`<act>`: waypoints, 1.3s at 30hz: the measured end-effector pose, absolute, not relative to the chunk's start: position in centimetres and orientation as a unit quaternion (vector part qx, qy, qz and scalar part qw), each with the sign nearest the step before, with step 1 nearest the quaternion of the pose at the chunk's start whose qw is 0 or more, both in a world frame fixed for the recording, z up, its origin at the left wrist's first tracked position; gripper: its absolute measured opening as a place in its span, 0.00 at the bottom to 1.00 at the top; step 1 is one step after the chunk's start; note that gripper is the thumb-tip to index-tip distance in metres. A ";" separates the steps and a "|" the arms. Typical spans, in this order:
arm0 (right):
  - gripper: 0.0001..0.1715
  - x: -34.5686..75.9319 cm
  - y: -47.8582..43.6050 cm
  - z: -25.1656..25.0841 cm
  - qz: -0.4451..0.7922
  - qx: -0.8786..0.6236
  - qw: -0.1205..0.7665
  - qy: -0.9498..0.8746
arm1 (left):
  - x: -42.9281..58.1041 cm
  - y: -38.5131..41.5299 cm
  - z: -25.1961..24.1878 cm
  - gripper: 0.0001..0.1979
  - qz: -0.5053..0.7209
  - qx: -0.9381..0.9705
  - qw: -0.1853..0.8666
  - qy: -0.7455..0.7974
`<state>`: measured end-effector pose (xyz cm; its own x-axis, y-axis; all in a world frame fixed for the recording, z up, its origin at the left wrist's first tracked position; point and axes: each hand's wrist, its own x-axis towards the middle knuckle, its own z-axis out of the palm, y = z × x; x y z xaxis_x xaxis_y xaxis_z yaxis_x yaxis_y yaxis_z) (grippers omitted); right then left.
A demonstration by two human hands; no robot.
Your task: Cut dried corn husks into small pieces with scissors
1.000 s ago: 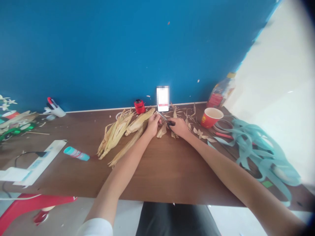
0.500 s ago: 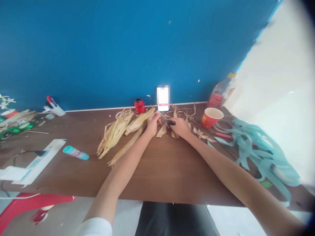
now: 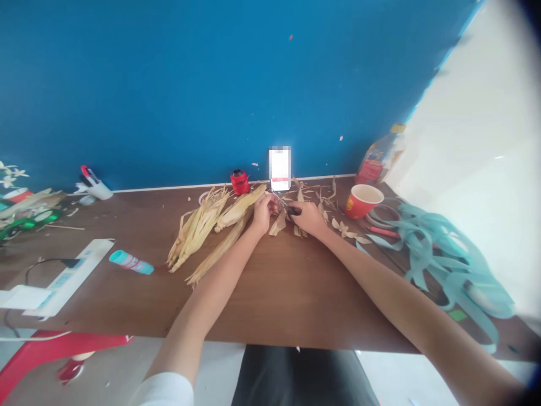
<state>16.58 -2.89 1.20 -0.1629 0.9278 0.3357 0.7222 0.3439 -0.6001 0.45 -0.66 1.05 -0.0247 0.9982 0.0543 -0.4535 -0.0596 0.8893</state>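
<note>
My left hand (image 3: 262, 213) pinches a piece of dried corn husk (image 3: 278, 224) over the brown table (image 3: 270, 287). Close beside it, my right hand (image 3: 307, 217) grips small black-handled scissors (image 3: 285, 205), whose blades point at the husk piece. A heap of long dried corn husks (image 3: 211, 225) lies just left of my left hand. Small cut husk bits (image 3: 346, 232) lie to the right of my right hand.
A red paper cup (image 3: 362, 201), a plastic bottle (image 3: 380, 153) and a tangle of teal strips (image 3: 443, 254) sit at the right. A red thread spool (image 3: 239, 182) and a phone (image 3: 279, 168) stand against the blue wall. A teal glue tube (image 3: 131, 264) and a power strip (image 3: 63, 279) lie at the left.
</note>
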 end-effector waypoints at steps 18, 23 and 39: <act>0.17 16.8 -2.2 0.5 0.112 -0.593 0.367 -0.708 | 0.5 -0.7 0.5 0.14 0.571 0.483 0.548 0.374; 0.15 16.8 -2.3 0.5 0.117 -0.589 0.373 -0.708 | 0.4 -0.7 0.5 0.15 0.576 0.465 0.549 0.388; 0.16 16.9 -2.4 0.6 0.104 -0.586 0.358 -0.720 | 0.7 -0.8 0.8 0.10 0.576 0.452 0.554 0.396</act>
<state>16.90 -2.41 0.59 -0.0582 0.9177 0.3931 0.7687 0.2924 -0.5688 0.68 -0.79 0.83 0.0225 0.9965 0.0805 -0.2804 -0.0710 0.9573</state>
